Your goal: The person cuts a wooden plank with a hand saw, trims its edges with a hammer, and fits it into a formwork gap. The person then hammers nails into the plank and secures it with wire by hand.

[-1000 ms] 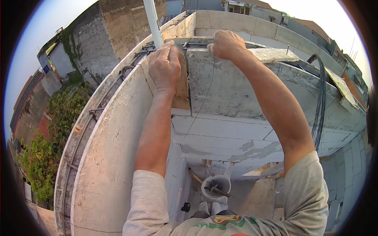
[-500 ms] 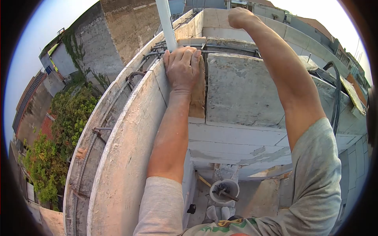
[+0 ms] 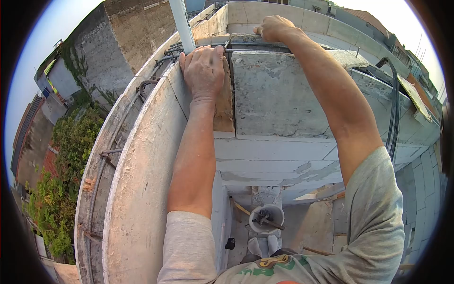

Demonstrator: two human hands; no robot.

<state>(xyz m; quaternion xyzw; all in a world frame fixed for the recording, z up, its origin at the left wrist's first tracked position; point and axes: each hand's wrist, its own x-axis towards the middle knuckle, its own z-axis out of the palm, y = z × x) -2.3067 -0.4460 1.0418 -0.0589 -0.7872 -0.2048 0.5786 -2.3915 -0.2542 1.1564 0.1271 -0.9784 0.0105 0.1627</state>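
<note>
My left hand [image 3: 203, 71] lies over the top edge of a narrow brown board [image 3: 224, 112] at the corner, its fingers bent over the edge and their tips hidden. Right beside it stands a pale upright post [image 3: 182, 26], and steel rebar [image 3: 165, 59] runs behind. My right hand [image 3: 276, 28] is closed in a fist, raised above the rebar channel beyond the grey panel [image 3: 281, 94]. Whatever it holds, if anything, cannot be made out.
A curved pale panel [image 3: 142, 189] borders a rebar-filled channel on the left, with a tree [image 3: 71, 142] far below. Underneath are a white block wall [image 3: 269, 154] and a bucket [image 3: 282, 218] with a tool in it. Black cables [image 3: 394, 113] hang at right.
My right hand has come down closer to the channel behind the grey panel. My left hand stays on the board's top edge. The whole view has shifted slightly.
</note>
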